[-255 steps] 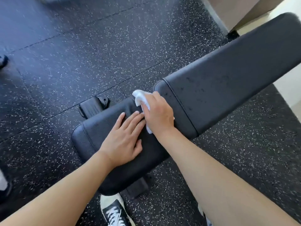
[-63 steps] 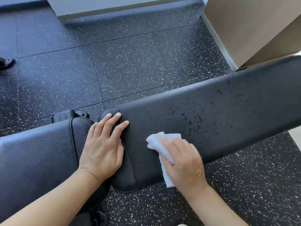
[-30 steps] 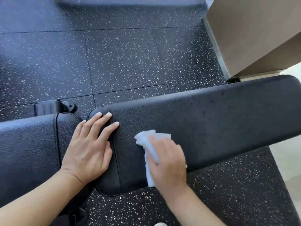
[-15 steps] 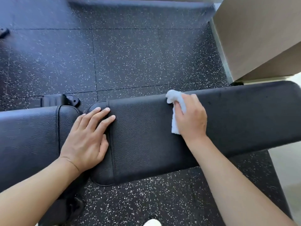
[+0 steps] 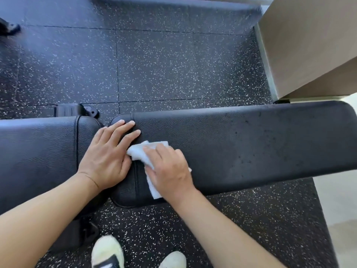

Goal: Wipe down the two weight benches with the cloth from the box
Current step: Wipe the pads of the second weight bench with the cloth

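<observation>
Head view: right hand [image 5: 170,171] presses flat on the white cloth [image 5: 146,153], covering most of it, atop the counter [image 5: 251,147]; left hand [image 5: 108,157] lies spread beside it; shoes [image 5: 108,252] cut off.

The counter [image 5: 251,147], a weight bench crossing the middle of the frame, is black with a fine pebbled grain; its long pad at right carries scattered darker specks and blotches. The seat pad [image 5: 34,155] at left is the same grained black, with a stitched seam. The cloth [image 5: 148,151] at centre is plain white. The floor [image 5: 164,64] across the upper frame is black, flecked all over with white and grey specks and crossed by thin dark tile lines. The wall panel [image 5: 309,45] at upper right is plain beige. The shoes [image 5: 108,252] at the bottom edge are off-white with black.
</observation>
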`<state>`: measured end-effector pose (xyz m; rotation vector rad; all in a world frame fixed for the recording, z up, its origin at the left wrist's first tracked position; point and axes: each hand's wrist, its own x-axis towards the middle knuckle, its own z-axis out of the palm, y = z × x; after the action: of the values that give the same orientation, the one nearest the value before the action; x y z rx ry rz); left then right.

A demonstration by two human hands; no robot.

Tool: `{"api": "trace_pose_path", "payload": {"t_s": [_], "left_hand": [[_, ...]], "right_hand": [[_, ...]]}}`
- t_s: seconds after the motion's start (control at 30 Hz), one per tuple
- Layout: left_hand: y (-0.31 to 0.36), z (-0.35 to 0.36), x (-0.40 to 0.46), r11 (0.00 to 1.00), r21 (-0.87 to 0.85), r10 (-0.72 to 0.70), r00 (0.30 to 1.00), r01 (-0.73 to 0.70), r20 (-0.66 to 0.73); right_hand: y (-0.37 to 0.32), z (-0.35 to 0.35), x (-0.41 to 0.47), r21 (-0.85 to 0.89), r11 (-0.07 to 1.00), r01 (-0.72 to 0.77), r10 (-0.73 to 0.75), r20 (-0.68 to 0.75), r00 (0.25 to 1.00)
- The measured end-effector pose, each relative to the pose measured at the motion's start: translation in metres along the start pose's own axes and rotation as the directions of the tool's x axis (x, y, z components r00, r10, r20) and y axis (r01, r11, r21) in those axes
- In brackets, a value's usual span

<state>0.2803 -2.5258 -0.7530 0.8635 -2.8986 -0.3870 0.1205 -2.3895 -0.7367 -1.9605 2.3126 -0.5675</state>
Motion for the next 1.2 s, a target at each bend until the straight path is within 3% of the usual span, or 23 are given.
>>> {"api": "trace_pose_path", "payload": {"t_s": [0.07,0.2,0.3,0.37,0.6,0.7,0.9,0.97,1.03,1.1,1.13,1.2], "left_hand": [[-0.002,0.001,0.000,1.000,0.008,0.007,1.000,-0.007,-0.002],[0.000,-0.002,0.000,1.000,0.019,0.003,1.000,-0.003,0.003],[-0.001,-0.002,-0.001,1.000,0.005,0.001,1.000,-0.001,0.004],[-0.003,-0.001,-0.001,1.000,0.004,0.008,1.000,-0.008,0.003],[-0.002,-0.002,-0.001,1.000,-0.015,0.005,1.000,-0.005,-0.006],[0.000,-0.007,-0.002,0.997,-0.050,-0.050,0.999,0.051,0.012],[0.008,-0.017,-0.003,0.993,-0.067,-0.093,0.995,0.095,0.023],[0.026,-0.016,-0.003,0.963,-0.154,-0.228,0.974,0.222,-0.019],[0.058,-0.015,0.004,0.879,-0.265,-0.419,0.908,0.397,-0.030],[0.090,-0.012,0.014,0.821,-0.257,-0.531,0.847,0.510,-0.016],[0.103,-0.008,0.018,0.831,-0.210,-0.530,0.848,0.516,-0.013],[0.125,0.002,0.028,0.915,-0.074,-0.398,0.917,0.396,-0.008]], "right_hand": [[0.035,-0.009,-0.005,-0.059,0.998,0.021,-0.021,0.011,1.000],[0.108,-0.041,-0.009,-0.073,0.937,-0.342,0.343,0.003,0.939],[0.109,-0.035,-0.003,-0.052,0.856,-0.514,0.507,-0.105,0.855],[0.087,-0.023,0.009,-0.054,0.837,-0.545,0.534,-0.141,0.834],[-0.005,0.012,0.075,-0.059,0.957,-0.283,0.283,-0.002,0.959],[-0.020,0.019,0.095,-0.014,0.970,-0.243,0.243,0.030,0.970],[-0.003,0.011,0.092,0.046,0.991,-0.129,0.126,0.064,0.990],[0.003,0.006,0.079,0.055,0.997,-0.062,0.059,0.050,0.997],[0.015,-0.004,0.048,0.047,0.999,-0.015,0.014,0.031,0.999],[0.034,-0.019,0.003,0.021,1.000,0.010,-0.011,0.044,0.999],[0.046,-0.027,-0.020,0.010,1.000,0.018,-0.018,0.050,0.999],[0.075,-0.044,-0.062,-0.009,1.000,0.028,-0.027,0.081,0.996]]}}
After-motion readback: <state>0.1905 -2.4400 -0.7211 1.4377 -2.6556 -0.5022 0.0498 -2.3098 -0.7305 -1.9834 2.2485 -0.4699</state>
